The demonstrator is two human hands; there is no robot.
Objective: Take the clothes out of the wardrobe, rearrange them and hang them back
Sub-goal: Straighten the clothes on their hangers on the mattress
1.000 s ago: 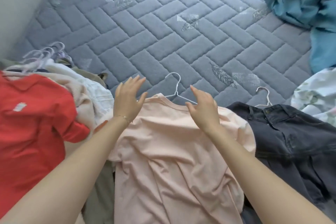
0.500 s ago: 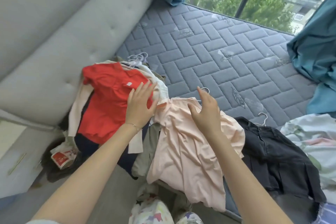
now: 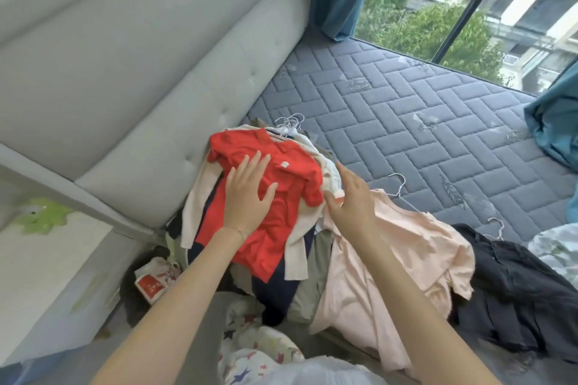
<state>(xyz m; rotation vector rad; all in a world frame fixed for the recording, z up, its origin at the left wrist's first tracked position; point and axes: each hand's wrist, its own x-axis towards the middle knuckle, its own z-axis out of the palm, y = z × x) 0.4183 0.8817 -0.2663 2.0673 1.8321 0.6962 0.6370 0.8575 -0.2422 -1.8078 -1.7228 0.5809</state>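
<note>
While the left hand lies flat with fingers spread on the red shirt, gripping nothing, the right hand hangs open and loosely curved just beside it; whether it touches cloth cannot be told. Under the left palm: red shirt, topmost item of a mixed pile of cream, navy and olive garments. Beyond the fingertips: a bunch of hanger hooks at the pile's far end. Under and to the right of the right hand: pink shirt, spread out, its wire hanger showing at the collar. Further right: dark garment, also on a hanger. All rest on the quilted mattress; the padded headboard stands left of the pile. Likely step: lifting the red shirt off the stack. Best done by finding its own hook among the bunch and raising by that, one palm steadying the layers below so they do not slide off the mattress edge.
</note>
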